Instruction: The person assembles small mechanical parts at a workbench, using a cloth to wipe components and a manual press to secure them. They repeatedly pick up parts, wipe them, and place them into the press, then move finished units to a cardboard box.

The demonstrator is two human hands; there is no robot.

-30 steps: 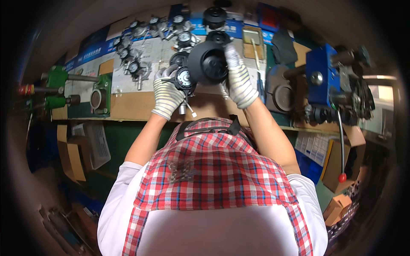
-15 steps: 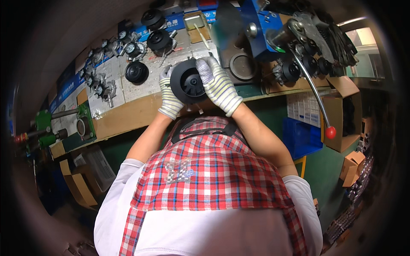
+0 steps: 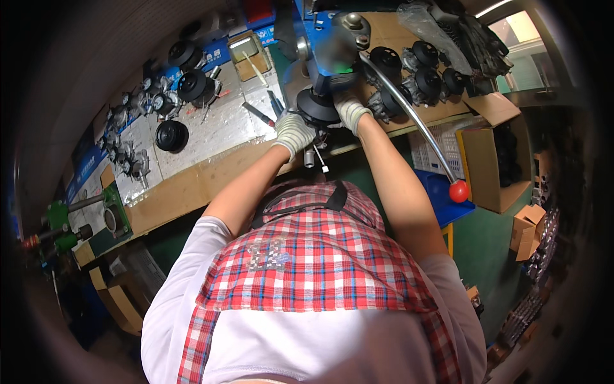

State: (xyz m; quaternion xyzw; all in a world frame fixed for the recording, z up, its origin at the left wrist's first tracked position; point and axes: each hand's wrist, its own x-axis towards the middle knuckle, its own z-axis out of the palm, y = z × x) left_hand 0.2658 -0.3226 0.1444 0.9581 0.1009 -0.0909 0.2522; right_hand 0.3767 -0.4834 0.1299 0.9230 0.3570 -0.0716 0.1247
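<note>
A pump with a black round wheel (image 3: 318, 107) and a metal body sits beneath the head of a blue press (image 3: 334, 61). On its left side my gloved left hand (image 3: 295, 130) curls round the metal body, fingers partly hidden. My gloved right hand (image 3: 351, 113) grips its right side, the fingertips out of sight behind it. A cable end with a white connector (image 3: 325, 169) hangs down from the pump over the bench edge, beside a metal pipe stub (image 3: 309, 157). A marker-like tool (image 3: 258, 114) lies left of my left hand.
The press lever ends in a red ball (image 3: 458, 191) at the right. Several pumps stand left and right, with one loose black wheel (image 3: 171, 136) on the bench (image 3: 211, 131). A tray (image 3: 246, 54) lies at the back, a green clamp (image 3: 112, 214) at left, a carton (image 3: 489, 169) at right.
Both hands have moved right with the black wheel part, from in front of the bench to under the press. The view has swung right. The part is tilted differently, its vaned hollow no longer facing me.
</note>
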